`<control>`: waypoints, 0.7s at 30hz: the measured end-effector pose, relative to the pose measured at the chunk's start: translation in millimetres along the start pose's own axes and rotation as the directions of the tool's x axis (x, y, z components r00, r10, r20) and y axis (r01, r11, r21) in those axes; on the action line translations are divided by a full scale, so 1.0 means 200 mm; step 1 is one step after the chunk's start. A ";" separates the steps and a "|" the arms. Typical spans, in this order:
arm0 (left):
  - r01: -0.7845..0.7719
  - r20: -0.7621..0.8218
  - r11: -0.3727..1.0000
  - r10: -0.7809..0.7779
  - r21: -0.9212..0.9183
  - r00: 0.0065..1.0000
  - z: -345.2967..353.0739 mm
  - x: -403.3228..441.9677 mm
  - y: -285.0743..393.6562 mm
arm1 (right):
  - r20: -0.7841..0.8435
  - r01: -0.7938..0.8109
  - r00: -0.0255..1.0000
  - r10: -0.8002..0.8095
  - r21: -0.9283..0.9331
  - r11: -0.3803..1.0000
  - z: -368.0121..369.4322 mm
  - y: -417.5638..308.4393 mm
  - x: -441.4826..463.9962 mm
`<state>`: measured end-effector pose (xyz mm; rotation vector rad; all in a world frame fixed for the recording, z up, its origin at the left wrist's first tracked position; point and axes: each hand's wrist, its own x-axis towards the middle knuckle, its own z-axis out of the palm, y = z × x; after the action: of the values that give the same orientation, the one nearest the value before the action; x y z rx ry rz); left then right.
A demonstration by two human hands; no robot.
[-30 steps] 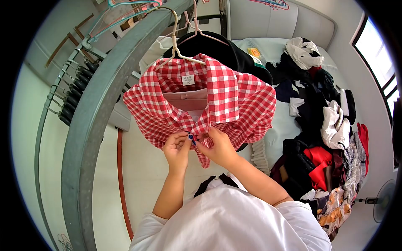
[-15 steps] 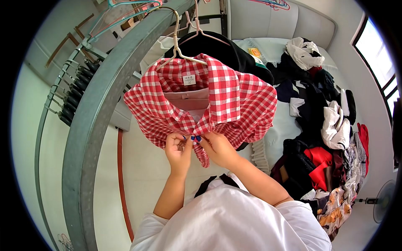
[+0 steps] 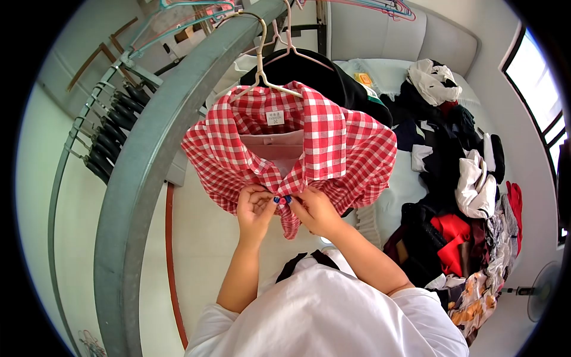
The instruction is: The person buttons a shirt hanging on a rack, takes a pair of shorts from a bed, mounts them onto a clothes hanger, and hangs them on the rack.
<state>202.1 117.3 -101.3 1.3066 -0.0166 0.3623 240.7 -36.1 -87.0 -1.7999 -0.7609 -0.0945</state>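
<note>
A red and white checked shirt [image 3: 324, 140] hangs by its collar on a cream hanger [image 3: 260, 74], hooked on the grey metal rail. My left hand [image 3: 254, 211] pinches the front edge of the shirt just below the collar, with its thumb at the placket. Close beside it, my right hand [image 3: 315, 209] pinches the same edge from the other side. The thumbs nearly touch, and what lies between the fingertips is too small to make out. Behind the shirt hangs a black garment [image 3: 309, 74] on a pink hanger.
A curved grey metal rail [image 3: 140, 154] runs along the left, with black hangers [image 3: 113, 131] on a rack beyond it. On the right, a bed [image 3: 389, 202] bears a long heap of clothes [image 3: 437, 172]. A fan [image 3: 542, 291] stands at the lower right.
The view has shifted slightly, so the shirt and rail appear a little further right and lower. Both hands remain on the shirt's front edge, with small finger movements.
</note>
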 end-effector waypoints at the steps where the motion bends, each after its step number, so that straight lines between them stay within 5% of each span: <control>1: -0.006 -0.005 1.000 0.006 -0.003 1.000 -0.01 0.01 0.01 | 0.005 0.006 1.000 -0.006 -0.002 1.000 -0.03 -0.02 0.01; 3: -0.057 -0.040 0.993 0.061 0.107 0.997 -0.01 0.04 0.03 | -0.174 0.081 0.977 -0.126 -0.245 0.966 -0.10 -0.09 0.03; 5: -0.094 -0.086 0.982 0.109 0.163 0.990 0.00 0.07 0.08 | -0.287 0.058 0.948 -0.136 -0.266 0.962 -0.12 -0.12 0.06; 8: -0.429 -0.002 0.732 0.507 0.529 0.862 0.03 0.15 0.18 | -0.330 0.023 0.937 -0.118 -0.278 0.960 -0.13 -0.10 0.11; 9: -0.434 -0.004 0.729 0.514 0.530 0.858 0.03 0.19 0.22 | -0.328 0.031 0.936 -0.125 -0.278 0.960 -0.14 -0.12 0.12; 10: -0.500 0.145 0.538 0.569 0.678 0.809 0.04 0.22 0.27 | -0.324 0.017 0.941 -0.102 -0.254 0.967 -0.15 -0.14 0.13; 11: -0.549 0.299 0.314 0.583 0.774 0.755 0.06 0.25 0.32 | -0.319 0.003 0.944 -0.079 -0.232 0.973 -0.16 -0.15 0.14; 13: -0.542 0.343 0.253 0.547 0.802 0.763 0.11 0.28 0.41 | -0.298 0.051 0.946 -0.131 -0.264 0.963 -0.17 -0.16 0.15; 15: -0.532 0.487 0.005 0.395 0.846 0.779 0.10 0.32 0.46 | -0.283 0.077 0.950 -0.132 -0.198 0.977 -0.18 -0.20 0.15; 20: -0.568 0.556 -0.082 0.364 0.819 0.747 0.07 0.37 0.49 | -0.166 0.121 0.981 -0.105 0.093 0.988 -0.17 -0.26 0.18; 21: -0.604 0.538 0.024 0.425 0.797 0.728 0.09 0.36 0.52 | -0.186 0.188 0.967 -0.172 0.071 0.980 -0.18 -0.29 0.20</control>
<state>246.2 140.7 16.9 2.6278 -0.5281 1.0454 253.0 -39.9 -8.6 -1.6117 -0.7854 -0.3342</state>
